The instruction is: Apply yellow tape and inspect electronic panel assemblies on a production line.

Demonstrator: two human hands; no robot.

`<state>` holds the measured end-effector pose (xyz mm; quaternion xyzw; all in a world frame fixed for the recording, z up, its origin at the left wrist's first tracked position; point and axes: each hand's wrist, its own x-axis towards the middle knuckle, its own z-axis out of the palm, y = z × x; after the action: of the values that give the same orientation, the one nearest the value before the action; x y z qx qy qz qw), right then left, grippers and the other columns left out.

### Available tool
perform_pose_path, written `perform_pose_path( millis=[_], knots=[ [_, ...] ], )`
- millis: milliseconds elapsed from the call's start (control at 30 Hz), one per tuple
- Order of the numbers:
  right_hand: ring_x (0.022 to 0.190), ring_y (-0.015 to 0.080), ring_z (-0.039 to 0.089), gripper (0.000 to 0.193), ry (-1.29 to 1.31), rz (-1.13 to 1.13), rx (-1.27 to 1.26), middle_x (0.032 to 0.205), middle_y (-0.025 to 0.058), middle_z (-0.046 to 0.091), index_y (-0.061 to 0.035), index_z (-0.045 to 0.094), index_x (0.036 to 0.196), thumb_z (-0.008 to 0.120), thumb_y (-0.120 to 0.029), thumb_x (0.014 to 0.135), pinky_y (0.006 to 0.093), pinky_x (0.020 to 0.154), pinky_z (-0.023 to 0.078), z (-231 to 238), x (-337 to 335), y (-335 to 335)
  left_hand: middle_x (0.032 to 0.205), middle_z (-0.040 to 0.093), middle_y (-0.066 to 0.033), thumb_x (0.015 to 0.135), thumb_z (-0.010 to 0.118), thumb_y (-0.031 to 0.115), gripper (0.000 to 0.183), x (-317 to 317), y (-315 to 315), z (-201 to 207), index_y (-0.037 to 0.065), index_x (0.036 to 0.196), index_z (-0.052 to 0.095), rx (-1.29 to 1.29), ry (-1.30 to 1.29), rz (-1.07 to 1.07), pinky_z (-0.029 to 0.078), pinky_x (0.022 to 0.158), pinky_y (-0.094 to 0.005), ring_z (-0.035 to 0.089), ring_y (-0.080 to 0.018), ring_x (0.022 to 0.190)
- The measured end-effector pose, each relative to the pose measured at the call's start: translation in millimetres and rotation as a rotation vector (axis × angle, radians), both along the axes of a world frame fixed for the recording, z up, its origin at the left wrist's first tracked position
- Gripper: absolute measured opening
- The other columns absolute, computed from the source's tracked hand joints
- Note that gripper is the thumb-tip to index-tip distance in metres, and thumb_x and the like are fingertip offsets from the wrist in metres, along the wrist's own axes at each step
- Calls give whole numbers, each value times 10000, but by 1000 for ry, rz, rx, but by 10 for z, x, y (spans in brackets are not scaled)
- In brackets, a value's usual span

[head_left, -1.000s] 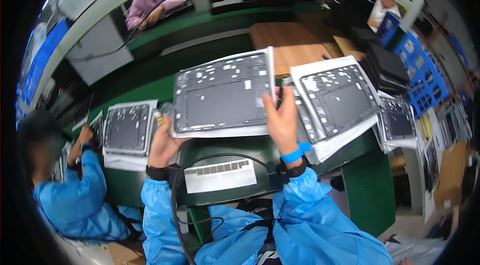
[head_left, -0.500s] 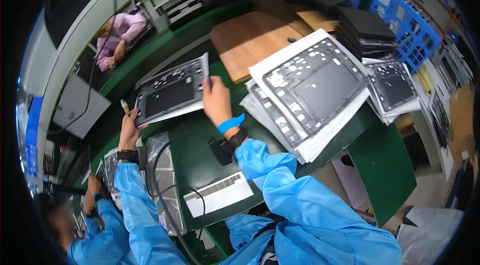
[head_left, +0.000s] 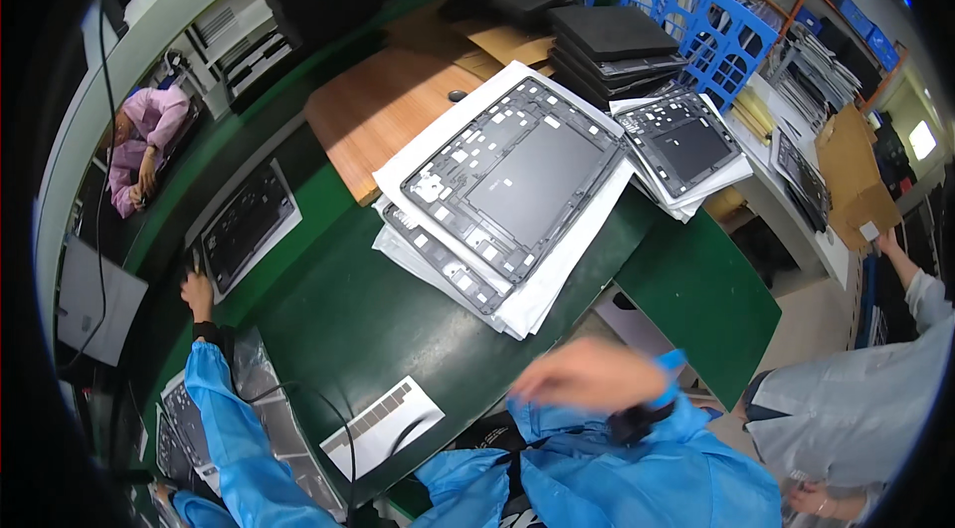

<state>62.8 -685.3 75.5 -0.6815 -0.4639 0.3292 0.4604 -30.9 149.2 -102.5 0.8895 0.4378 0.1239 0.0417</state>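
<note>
My left hand reaches to the far left, at the near corner of a dark tablet-sized housing panel that lies on a white sheet on the green bench. Its fingers are closed on a slim pen-like stick, small and hard to make out. My right hand is in the air near my body, smeared by motion, so its fingers cannot be read. In the middle, a larger grey housing panel with many small pale patches tops a stack with white sheets. Another panel lies on sheets to its right.
A brown wooden board lies behind the stack; black trays and blue racks stand beyond. A white strip chart and a cable lie near me. One person in pink sits far left; another in grey stands right.
The dark panel that both hands held has been set down on the bench at far left. My right hand has let go and swung back toward my body. The view has turned right.
</note>
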Motion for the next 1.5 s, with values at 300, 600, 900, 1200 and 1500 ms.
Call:
perform_pose_path(
  millis=[300, 600, 900, 1200, 1500],
  knots=[
    [888, 277, 643, 583, -273, -1299, -25, 983, 187, 687, 48, 610, 1101, 482, -509, 989, 365, 830, 472, -699, 1538, -550, 1406, 446, -259, 1040, 383, 263, 476, 328, -5175, 1564, -87, 1362, 385, -2090, -762, -266, 416, 1085, -491, 484, -356, 1282],
    [520, 48, 429, 481, 155, -1345, 655, 706, -29, 557, -11, 647, 986, 611, -486, 920, 223, 455, 315, -979, 2128, -69, 1297, 555, -148, 1062, 339, 345, 436, 713, -5857, 1269, 0, 1300, 458, -2075, -818, -219, 426, 1026, -431, 547, -249, 1178],
    [529, 34, 391, 351, 317, -1325, 283, 690, -63, 514, -55, 667, 881, 657, -405, 868, 219, 441, 222, -645, 1924, -232, 1084, 603, -44, 1067, 347, 298, 317, 820, -6253, 1484, 73, 1219, 510, -1800, -936, 164, 470, 886, -362, 579, -164, 952],
    [1015, 172, 551, 486, 290, -1212, 216, 1097, 104, 636, 77, 635, 1134, 638, -362, 924, 286, 909, 407, -684, 1986, -304, 1005, 601, -1, 1051, 411, 282, 241, 759, -6255, 1267, 104, 1136, 550, -1837, -1055, 183, 486, 911, -344, 586, -137, 940],
    [1034, 194, 571, 550, 72, -1126, 134, 1130, 133, 653, 91, 609, 1196, 626, -391, 930, 294, 947, 406, -580, 2000, -306, 1158, 609, -49, 1056, 374, 295, 245, 598, -6396, 1528, 118, 1134, 524, -1942, -1022, 132, 443, 926, -388, 591, -197, 1036]
  ],
)
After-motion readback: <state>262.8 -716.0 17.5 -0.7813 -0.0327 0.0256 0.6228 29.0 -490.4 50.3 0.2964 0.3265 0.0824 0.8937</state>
